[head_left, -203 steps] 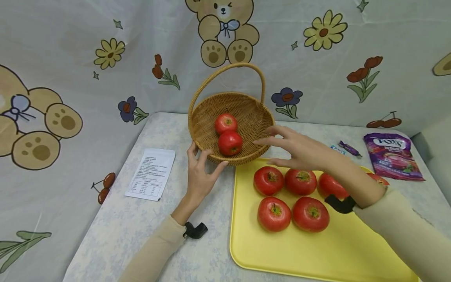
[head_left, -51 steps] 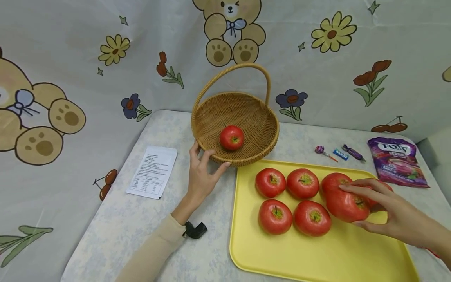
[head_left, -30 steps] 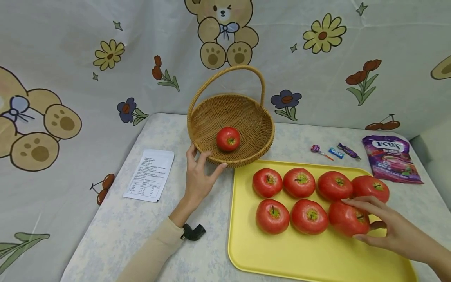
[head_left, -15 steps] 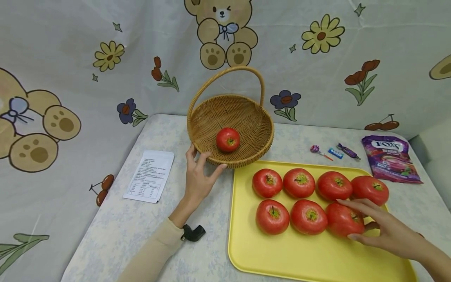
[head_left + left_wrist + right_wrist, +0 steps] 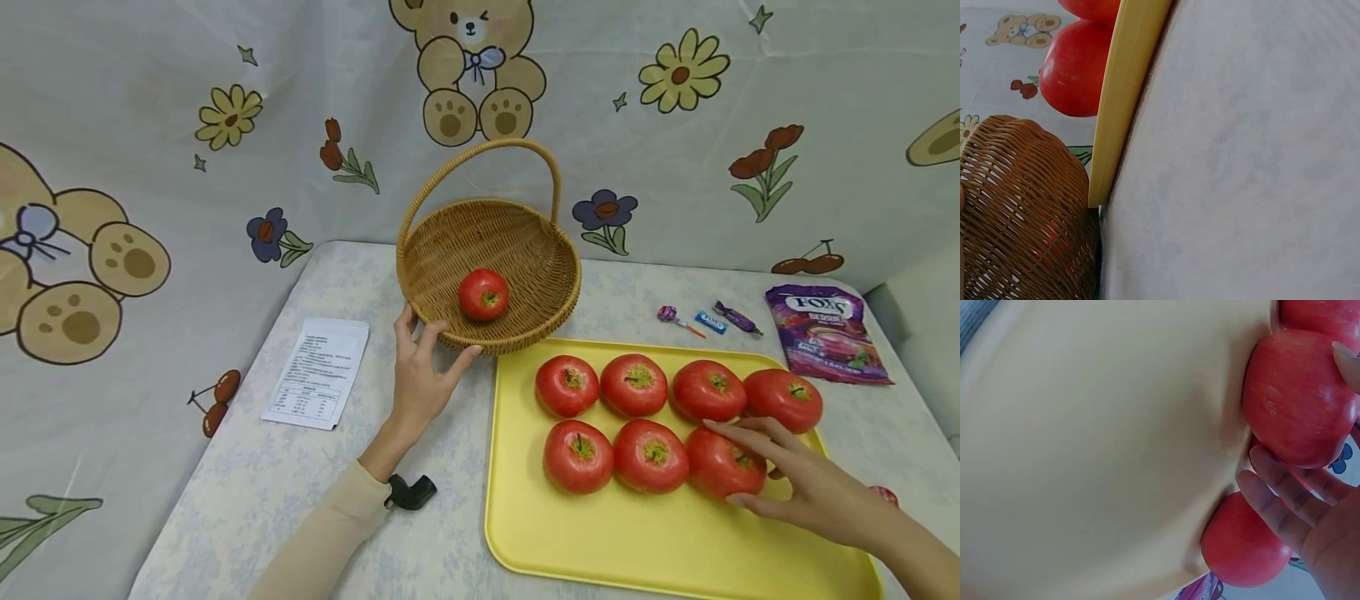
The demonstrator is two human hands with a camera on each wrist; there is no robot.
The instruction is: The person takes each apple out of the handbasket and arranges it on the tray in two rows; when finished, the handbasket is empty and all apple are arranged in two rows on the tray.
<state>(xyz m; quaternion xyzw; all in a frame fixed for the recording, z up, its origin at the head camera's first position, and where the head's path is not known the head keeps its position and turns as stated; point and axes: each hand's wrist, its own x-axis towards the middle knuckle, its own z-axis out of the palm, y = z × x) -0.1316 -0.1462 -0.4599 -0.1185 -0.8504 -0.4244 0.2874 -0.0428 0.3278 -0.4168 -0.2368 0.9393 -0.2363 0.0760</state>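
A round wicker basket (image 5: 525,250) with an arched handle tilts toward me at the back, one red apple (image 5: 483,294) inside. My left hand (image 5: 422,383) holds its front rim, fingers and thumb spread along the edge. On the yellow tray (image 5: 600,542), red apples lie in two rows. My right hand (image 5: 795,479) grips the rightmost apple (image 5: 723,462) of the front row, fingers behind it and thumb in front. In the right wrist view, that apple (image 5: 1297,400) sits between thumb (image 5: 1349,365) and fingers, low on the tray.
A white printed packet (image 5: 318,372) lies at left. Behind the tray are a lollipop (image 5: 667,313), a blue candy (image 5: 711,322), a purple candy (image 5: 737,318) and a purple candy bag (image 5: 828,333). A small red thing (image 5: 885,494) shows beside the right wrist. A printed cloth hangs behind.
One of the basket's two apples is now on the tray under my right hand. Over the last second, that hand has lowered it and slid it left against its neighbour. The left hand stays put.
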